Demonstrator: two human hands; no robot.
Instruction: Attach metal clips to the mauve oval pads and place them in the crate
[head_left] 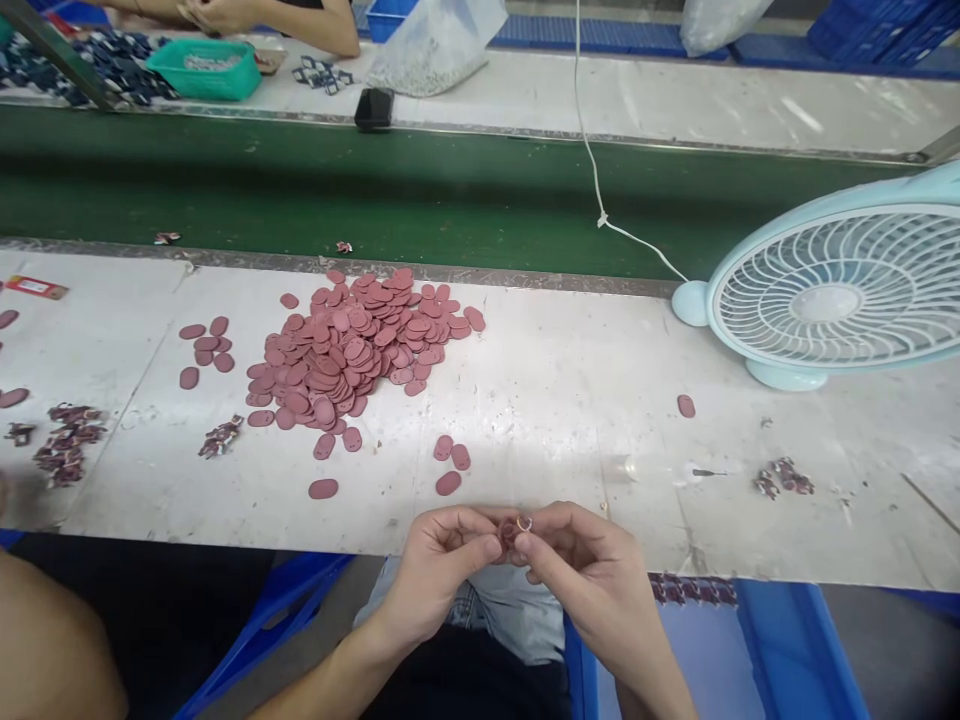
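Note:
My left hand (446,560) and my right hand (592,570) meet at the table's front edge, fingertips pinched together. Between them is a small dark-red piece (508,532) with a shiny, ring-like edge on its right side; the fingers cover much of it. Just beyond my hands lie three flat oval dark-red pieces (460,457), and a large pile of the same ovals (352,345) spreads further back to the left. To the right, a small cluster of dark-red pieces with shiny metal parts (793,476) rests on the table.
A light-blue fan (825,300) stands at the right, its white cord (592,165) crossing the green belt (480,190). A blue crate (802,640) below the table holds a row of dark-red pieces (694,589). Another person's arm (52,640) is at left; a co-worker's hands (225,15) are opposite.

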